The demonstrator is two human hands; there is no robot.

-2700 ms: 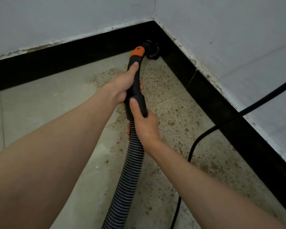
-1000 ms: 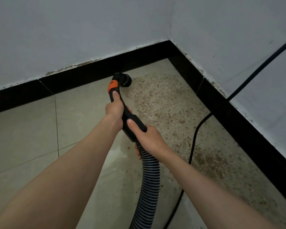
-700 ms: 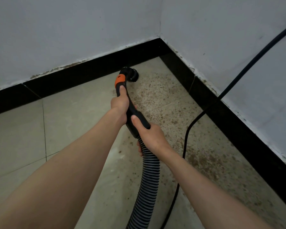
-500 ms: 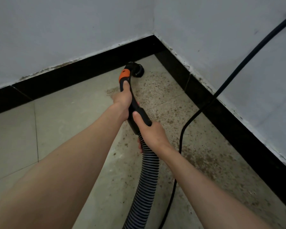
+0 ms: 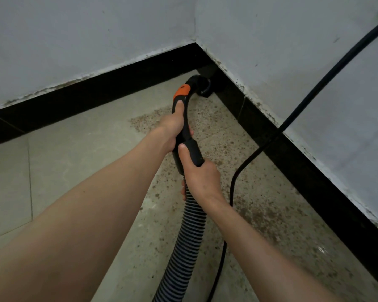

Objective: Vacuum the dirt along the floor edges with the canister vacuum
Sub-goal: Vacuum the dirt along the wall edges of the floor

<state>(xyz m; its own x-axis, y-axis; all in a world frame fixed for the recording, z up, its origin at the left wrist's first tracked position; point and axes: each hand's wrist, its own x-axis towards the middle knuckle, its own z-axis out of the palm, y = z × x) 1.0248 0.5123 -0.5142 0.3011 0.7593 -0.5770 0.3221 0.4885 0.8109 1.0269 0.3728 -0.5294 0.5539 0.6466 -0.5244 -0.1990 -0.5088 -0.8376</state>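
Note:
My left hand (image 5: 172, 127) grips the black vacuum handle (image 5: 184, 118) just below its orange button (image 5: 182, 92). My right hand (image 5: 200, 175) grips the lower cuff of the handle where the ribbed grey hose (image 5: 183, 243) joins. The black nozzle (image 5: 202, 87) sits on the floor in the corner, against the black skirting. Brown dirt specks (image 5: 260, 214) cover the tiles along the right wall and around the nozzle.
Two white walls meet at the corner, with black skirting (image 5: 314, 177) along both. A black power cord (image 5: 234, 184) runs from the right wall down across the floor, right of the hose. The beige tiles (image 5: 63, 160) to the left carry little dirt.
The nozzle has moved from the back skirting to the right, into the corner. Both hands kept their grip on the handle.

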